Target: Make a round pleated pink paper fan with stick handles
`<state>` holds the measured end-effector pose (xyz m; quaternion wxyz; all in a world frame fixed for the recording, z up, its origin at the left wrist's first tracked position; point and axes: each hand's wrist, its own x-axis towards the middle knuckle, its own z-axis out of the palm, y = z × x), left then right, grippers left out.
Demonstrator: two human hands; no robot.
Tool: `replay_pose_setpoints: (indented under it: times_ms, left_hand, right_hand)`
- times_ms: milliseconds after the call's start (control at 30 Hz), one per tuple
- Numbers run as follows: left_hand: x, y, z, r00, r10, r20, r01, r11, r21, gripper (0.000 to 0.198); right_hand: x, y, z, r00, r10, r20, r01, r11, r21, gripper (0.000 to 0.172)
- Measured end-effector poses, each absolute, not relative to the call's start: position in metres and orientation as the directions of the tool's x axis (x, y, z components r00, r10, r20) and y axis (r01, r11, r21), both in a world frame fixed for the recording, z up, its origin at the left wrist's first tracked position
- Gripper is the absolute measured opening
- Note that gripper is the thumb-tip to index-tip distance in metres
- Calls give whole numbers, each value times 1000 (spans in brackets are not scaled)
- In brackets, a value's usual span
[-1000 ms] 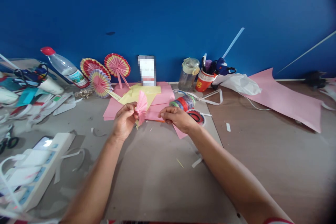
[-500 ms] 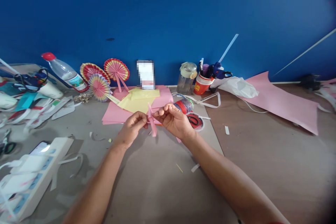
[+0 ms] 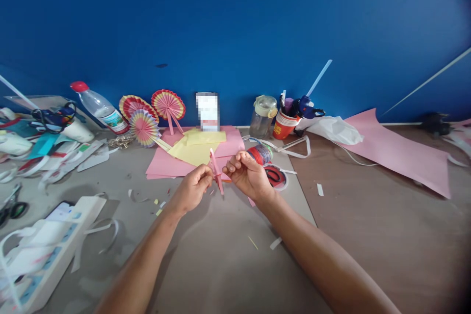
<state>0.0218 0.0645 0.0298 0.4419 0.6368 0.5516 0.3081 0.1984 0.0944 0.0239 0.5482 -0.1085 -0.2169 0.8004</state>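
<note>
A narrow folded pink paper piece [image 3: 217,171] stands edge-on between my hands, above the grey desk. My left hand [image 3: 194,186] pinches it from the left with thumb and forefinger. My right hand [image 3: 247,174] is just to its right, fingers curled and thumb bent in; whatever its fingertips hold is too small to make out. Behind the paper lie pink sheets [image 3: 231,143] with yellow paper [image 3: 195,149] on top. A ball of multicoloured yarn [image 3: 260,153] and a red roll with black scissors [image 3: 275,176] sit beyond my right hand.
Pleated paper fans [image 3: 168,104] lean at the back left beside a red-capped bottle [image 3: 101,108]. A phone [image 3: 207,112] stands against the blue wall. A clear jar [image 3: 263,117] and a red cup of tools [image 3: 283,125] are right of it. A power strip [image 3: 69,245] lies front left.
The view has tilted slightly, so everything sits a little lower. The pink paper has turned more edge-on, and my right fingertips have drawn slightly away from it.
</note>
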Motion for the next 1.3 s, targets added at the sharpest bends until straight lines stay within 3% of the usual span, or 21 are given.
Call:
replay_pose_setpoints:
  times_ms: [500, 767, 1033, 1300]
  left_hand:
    - [23, 62, 30, 245, 951, -190, 469, 55, 882, 8]
    - [13, 65, 26, 332, 914, -234, 549, 14, 836, 17]
    - [14, 62, 43, 446, 878, -176, 214, 86, 973, 21]
    - [19, 63, 39, 410, 909, -77, 61, 57, 997, 24]
  right_hand:
    - [196, 94, 19, -322, 945, 58, -768, -225, -600, 15]
    - [196, 90, 20, -360, 931, 61, -693, -223, -686, 18]
    - [196, 85, 22, -465, 882, 79, -572, -232, -786, 18]
    - [199, 86, 20, -469, 878, 99, -554, -204, -807, 17]
